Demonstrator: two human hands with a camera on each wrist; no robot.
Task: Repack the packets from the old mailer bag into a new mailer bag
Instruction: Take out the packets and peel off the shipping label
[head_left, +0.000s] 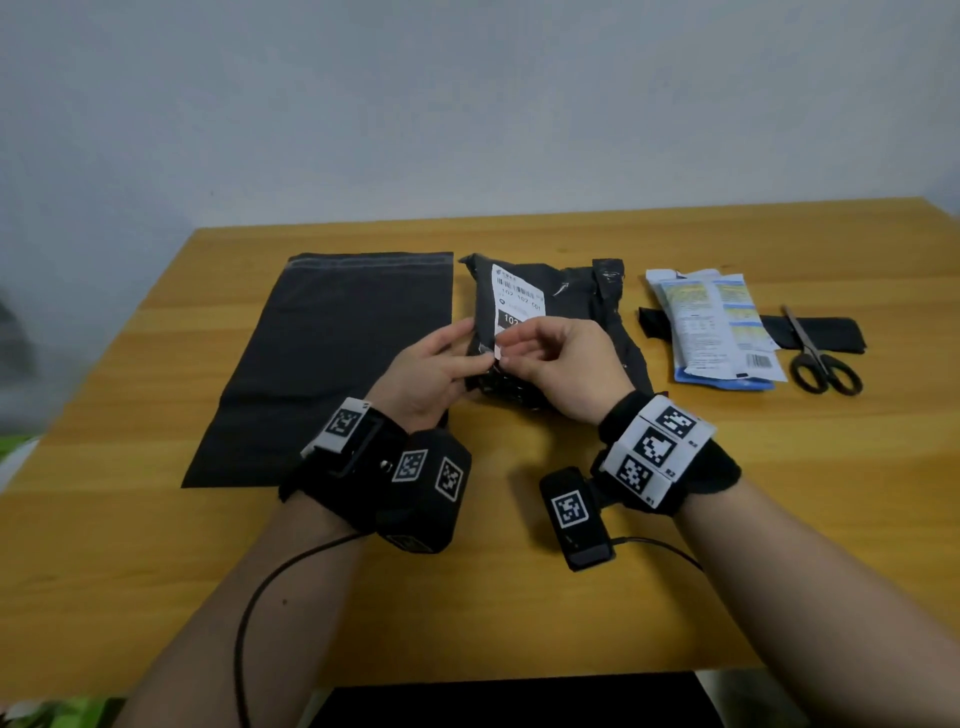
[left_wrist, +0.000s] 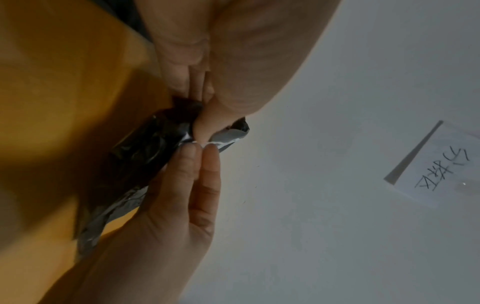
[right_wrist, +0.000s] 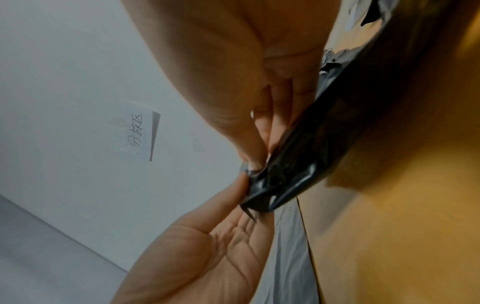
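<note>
The old mailer bag (head_left: 566, 306), black and crumpled with a white shipping label (head_left: 517, 293), lies mid-table with its near end lifted. My left hand (head_left: 475, 358) pinches that near end between thumb and straight fingers (left_wrist: 197, 164). My right hand (head_left: 506, 356) pinches the label's lower corner (left_wrist: 228, 135) right beside the left fingertips. The bag's black film (right_wrist: 291, 181) bunches between both hands. The new mailer bag (head_left: 332, 364) lies flat and black to the left. A stack of white and blue packets (head_left: 717, 327) lies to the right, outside both bags.
Black-handled scissors (head_left: 821, 358) lie at the far right on a black plastic strip (head_left: 836, 335) that runs under the packets. The wooden table (head_left: 519, 597) ends at a grey wall behind. A handwritten paper note (left_wrist: 436, 164) is stuck on the wall.
</note>
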